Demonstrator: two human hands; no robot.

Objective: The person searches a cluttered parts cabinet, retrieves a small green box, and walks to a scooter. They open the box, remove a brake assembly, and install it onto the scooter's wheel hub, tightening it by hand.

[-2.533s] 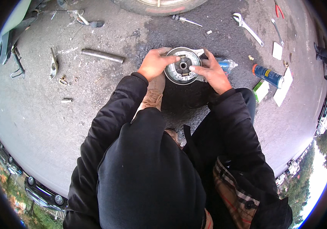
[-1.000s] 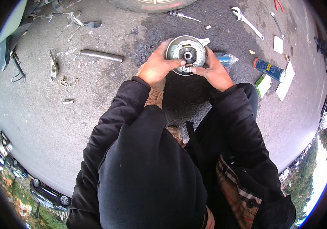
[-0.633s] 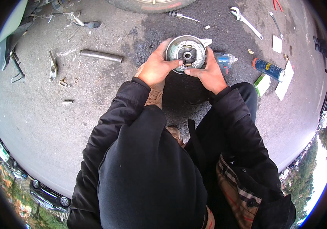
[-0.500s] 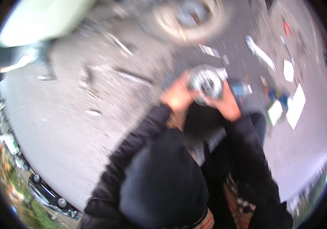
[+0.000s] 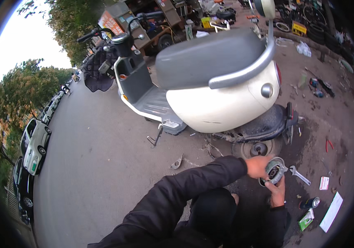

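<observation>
Both my hands hold a round metal brake drum [image 5: 274, 170] with a dark, hollowed middle, tilted above the pavement. My left hand [image 5: 258, 166] is closed on its left rim. From below, my right hand [image 5: 277, 192] grips the lower edge, its thumb against the metal. Just beyond the drum lies a wheel [image 5: 248, 150] under the tail of a cream electric scooter [image 5: 210, 108]. An adjustable wrench [image 5: 300, 175] is on the ground right of the drum.
Right of me lie a spray can [image 5: 310, 203], a green and white box [image 5: 306, 220], a white sheet [image 5: 331, 212], a small box [image 5: 324, 183] and red-handled pliers [image 5: 329, 144]. A loose metal part [image 5: 177, 162] sits left. Parked cars [image 5: 35, 144] line the road.
My view has swung up and left, bringing the scooter and street into sight. The drum stays in both hands, now appearing lower and farther right, and more tilted.
</observation>
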